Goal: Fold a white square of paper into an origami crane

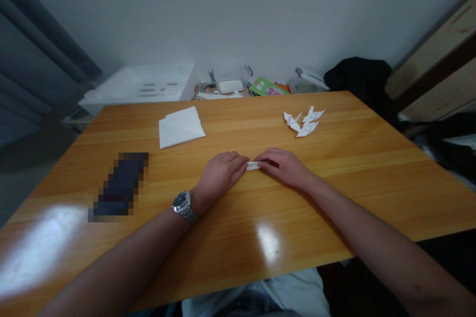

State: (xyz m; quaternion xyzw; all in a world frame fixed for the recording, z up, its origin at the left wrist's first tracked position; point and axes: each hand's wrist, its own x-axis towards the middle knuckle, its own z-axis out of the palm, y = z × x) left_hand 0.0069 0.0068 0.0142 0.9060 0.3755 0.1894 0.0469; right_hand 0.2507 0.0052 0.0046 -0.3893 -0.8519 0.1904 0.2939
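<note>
Between my two hands, low over the middle of the wooden table [238, 218], is a small, narrow piece of folded white paper [253, 165]. My left hand [222, 172], with a metal watch on its wrist, pinches the paper's left end. The right end is between the thumb and fingers of my right hand [284, 166]. Fingertips cover both ends, so the full shape of the fold does not show. Several folded paper cranes [305, 123] lie in a group beyond my right hand. A stack of white paper sheets [181, 128] rests beyond my left hand.
A dark, pixelated flat object [121, 185] lies on the table's left side. Behind the far edge are a white tray-like box [145, 84], a green booklet [267, 87] and assorted items. Black fabric [359, 79] is heaped at the back right. A curtain [33, 34] hangs at left.
</note>
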